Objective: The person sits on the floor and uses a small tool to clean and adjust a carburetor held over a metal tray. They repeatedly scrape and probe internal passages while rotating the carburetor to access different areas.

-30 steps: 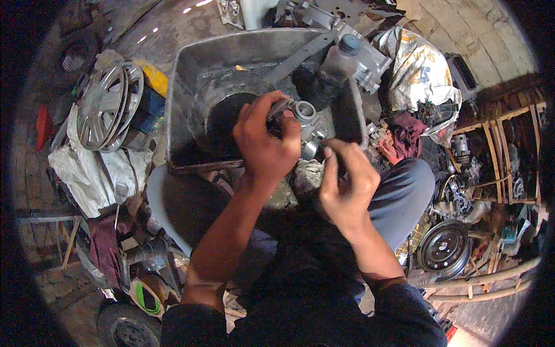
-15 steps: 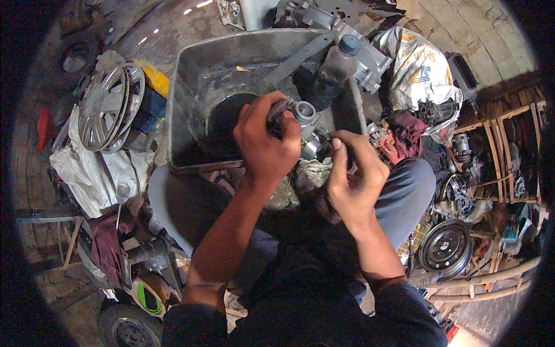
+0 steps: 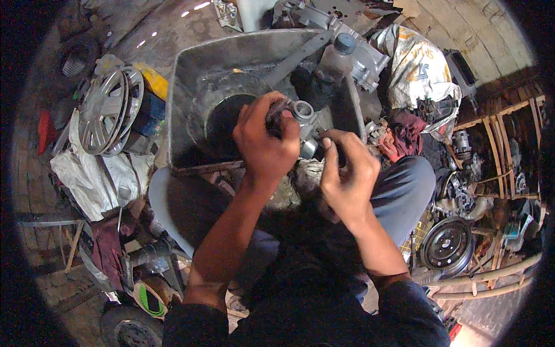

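My left hand (image 3: 265, 141) is wrapped round a small grey metal carburetor (image 3: 304, 113), holding it above the near edge of a dark grey basin (image 3: 172, 110). A round open mouth on the carburetor faces up. Beside its right flank is my right hand (image 3: 352, 176), thumb and forefinger pinched together close to the metal. Whatever sits between those fingertips is too small to make out. Inside the basin a dark plastic bottle (image 3: 332, 69) with a blue-grey cap stands to the right, and a long flat metal bar (image 3: 298, 58) leans across the back.
Silver wheel covers (image 3: 107, 110) stand at the left by a white sack (image 3: 87, 173). A grey metal casting (image 3: 370, 63) and a printed white sack (image 3: 419, 63) lie beyond the basin's right side. A black wheel rim (image 3: 445, 246) rests at the right, near wooden shelving (image 3: 500, 156).
My right hand has shifted slightly left, its fingertips closer to the carburetor and its wrist turned a little. My left hand keeps its hold, almost still.
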`<action>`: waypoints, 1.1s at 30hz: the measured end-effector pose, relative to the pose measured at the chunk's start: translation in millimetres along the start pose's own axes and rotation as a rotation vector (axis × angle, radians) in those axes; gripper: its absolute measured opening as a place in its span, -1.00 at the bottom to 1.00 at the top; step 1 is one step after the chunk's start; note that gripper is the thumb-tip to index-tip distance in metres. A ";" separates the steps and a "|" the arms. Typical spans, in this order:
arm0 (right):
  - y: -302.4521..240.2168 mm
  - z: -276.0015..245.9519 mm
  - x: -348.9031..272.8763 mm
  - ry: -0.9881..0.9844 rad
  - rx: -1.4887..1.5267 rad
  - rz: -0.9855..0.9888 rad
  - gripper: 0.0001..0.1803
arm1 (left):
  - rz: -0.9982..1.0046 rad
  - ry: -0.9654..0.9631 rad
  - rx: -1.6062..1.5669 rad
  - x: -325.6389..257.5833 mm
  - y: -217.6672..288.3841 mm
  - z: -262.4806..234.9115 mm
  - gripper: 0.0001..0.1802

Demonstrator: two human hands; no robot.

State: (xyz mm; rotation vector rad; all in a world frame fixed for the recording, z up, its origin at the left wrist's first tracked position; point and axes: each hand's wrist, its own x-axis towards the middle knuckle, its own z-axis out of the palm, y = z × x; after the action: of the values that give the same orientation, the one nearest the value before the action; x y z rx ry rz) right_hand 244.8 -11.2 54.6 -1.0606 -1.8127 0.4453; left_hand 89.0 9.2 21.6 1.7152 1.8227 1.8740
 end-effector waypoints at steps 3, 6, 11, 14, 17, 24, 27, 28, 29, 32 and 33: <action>-3.4 -5.0 -5.4 -0.094 0.078 -0.011 -0.90 | -0.031 0.012 -0.021 0.7 -3.5 1.6 -0.75; 7.0 -18.3 4.4 -0.017 0.085 0.065 -0.92 | -0.045 -0.011 -0.057 2.8 -5.7 -2.2 -0.75; 23.1 -58.5 52.6 -0.042 -0.086 0.070 -0.87 | -0.109 -0.030 -0.089 2.1 -5.4 -7.2 -0.76; 41.0 -63.2 75.5 -0.305 -0.196 0.100 -0.84 | -0.166 -0.068 -0.143 7.2 -5.7 -8.1 -0.78; 70.4 -51.3 72.3 -0.386 -0.301 -0.027 -0.85 | -0.184 -0.069 -0.192 7.5 -6.2 -7.0 -0.78; 78.2 -34.6 56.8 -0.349 -0.329 -0.088 -0.81 | -0.159 -0.099 -0.227 9.6 -2.5 -12.6 -0.80; 78.7 -36.2 58.2 -0.313 -0.288 -0.042 -0.82 | -0.191 -0.112 -0.220 10.4 -0.2 -12.8 -0.80; 80.8 -37.2 58.3 -0.326 -0.294 -0.054 -0.82 | -0.200 -0.114 -0.214 10.3 0.7 -13.7 -0.81; 82.7 -38.0 58.5 -0.339 -0.299 -0.068 -0.83 | -0.210 -0.114 -0.219 10.3 0.7 -14.0 -0.81; 85.5 -37.9 65.9 -0.345 -0.207 -0.023 -0.84 | -0.237 -0.110 -0.260 9.4 -1.1 -12.9 -0.82; 82.8 -38.8 71.0 -0.269 -0.196 -0.007 -0.85 | -0.224 -0.104 -0.267 9.5 -1.0 -12.3 -0.83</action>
State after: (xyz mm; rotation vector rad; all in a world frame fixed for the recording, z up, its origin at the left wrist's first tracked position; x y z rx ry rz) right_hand 305.5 87.4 55.5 -1.1707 -2.1319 0.4286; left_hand 76.3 7.2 30.5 1.4275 1.5699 1.8050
